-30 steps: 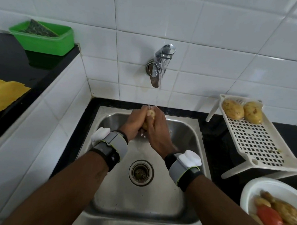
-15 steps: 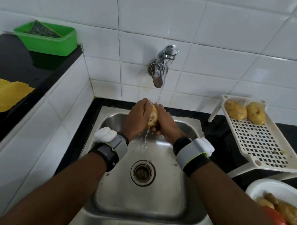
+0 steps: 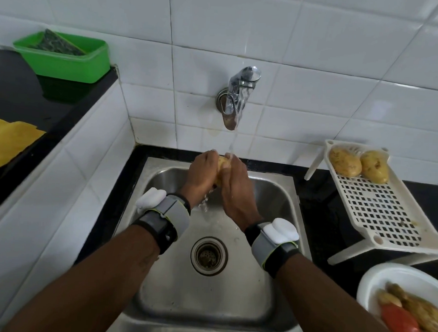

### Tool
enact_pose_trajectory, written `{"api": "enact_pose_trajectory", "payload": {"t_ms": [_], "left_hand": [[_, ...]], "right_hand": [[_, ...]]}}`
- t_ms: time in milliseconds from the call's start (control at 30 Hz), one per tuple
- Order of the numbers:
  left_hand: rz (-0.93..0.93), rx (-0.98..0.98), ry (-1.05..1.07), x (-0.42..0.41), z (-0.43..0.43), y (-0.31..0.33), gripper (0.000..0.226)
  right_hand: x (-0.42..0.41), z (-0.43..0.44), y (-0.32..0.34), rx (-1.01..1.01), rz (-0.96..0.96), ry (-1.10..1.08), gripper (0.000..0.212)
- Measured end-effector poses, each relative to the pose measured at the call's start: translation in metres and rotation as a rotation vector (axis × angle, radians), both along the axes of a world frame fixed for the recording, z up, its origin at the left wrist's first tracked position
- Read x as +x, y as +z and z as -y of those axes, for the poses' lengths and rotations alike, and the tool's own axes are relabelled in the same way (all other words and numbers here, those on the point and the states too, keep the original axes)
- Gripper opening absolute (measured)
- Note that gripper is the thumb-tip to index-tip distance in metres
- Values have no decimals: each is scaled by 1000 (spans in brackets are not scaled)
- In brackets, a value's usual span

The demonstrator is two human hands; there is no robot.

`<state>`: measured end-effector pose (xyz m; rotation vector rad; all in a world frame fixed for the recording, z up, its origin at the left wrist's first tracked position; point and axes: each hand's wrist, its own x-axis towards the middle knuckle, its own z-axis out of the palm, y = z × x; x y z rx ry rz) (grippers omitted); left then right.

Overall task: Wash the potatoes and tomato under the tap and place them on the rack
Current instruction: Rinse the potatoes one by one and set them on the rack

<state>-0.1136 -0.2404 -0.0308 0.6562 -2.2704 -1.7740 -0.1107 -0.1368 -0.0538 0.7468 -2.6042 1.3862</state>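
Observation:
A yellow potato point(image 3: 221, 166) is held between my left hand point(image 3: 202, 176) and my right hand point(image 3: 237, 189), over the back of the steel sink point(image 3: 207, 296). Both hands curl round it, and most of it is hidden. Water runs from the chrome tap point(image 3: 237, 101) onto the potato and my fingers. Two potatoes point(image 3: 345, 162) point(image 3: 374, 167) lie at the far end of the white slotted rack point(image 3: 384, 213) on the right. A white bowl point(image 3: 383, 278) at the lower right holds a red tomato point(image 3: 400, 323) and more potatoes point(image 3: 424, 315).
The sink drain point(image 3: 209, 255) lies below my wrists. A green tub point(image 3: 64, 56) with a scouring pad stands on the black counter at the left, near a yellow cloth point(image 3: 5, 141). White tiles cover the wall behind.
My hands have turned the potato under the stream, and my right hand has come round it more. The view has shifted slightly.

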Motion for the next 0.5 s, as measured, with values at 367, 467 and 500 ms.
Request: {"api": "enact_pose_trajectory", "payload": {"t_ms": [367, 467, 500], "left_hand": [[-313, -568, -127, 19, -2, -4, 31], [-168, -400, -12, 18, -5, -3, 33], [-102, -330, 12, 17, -6, 0, 35]], "right_hand": [[-24, 1, 22, -276, 817, -56, 59], [-22, 5, 14, 12, 326, -128, 58], [-18, 4, 10, 63, 158, -163, 49]]}}
